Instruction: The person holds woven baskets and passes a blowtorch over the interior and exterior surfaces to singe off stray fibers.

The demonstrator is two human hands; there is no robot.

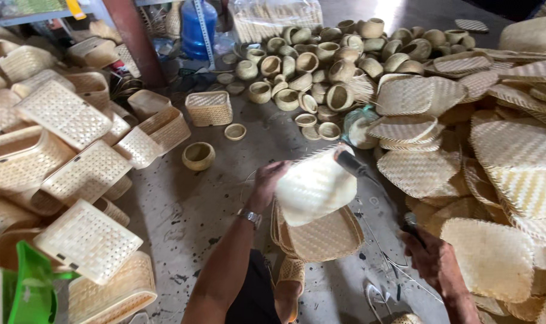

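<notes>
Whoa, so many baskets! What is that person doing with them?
A person sits on the concrete floor amid piles of woven goods. Their left hand holds up a flat woven mat above a stack of similar mats. Their right hand grips a dark torch-like tool whose tip touches the mat's top edge. Square lidded baskets are heaped on the left, small round bowls behind, and more flat mats on the right.

Left grip [267,180] raised (watch on wrist); right grip [432,255] clenched.
</notes>
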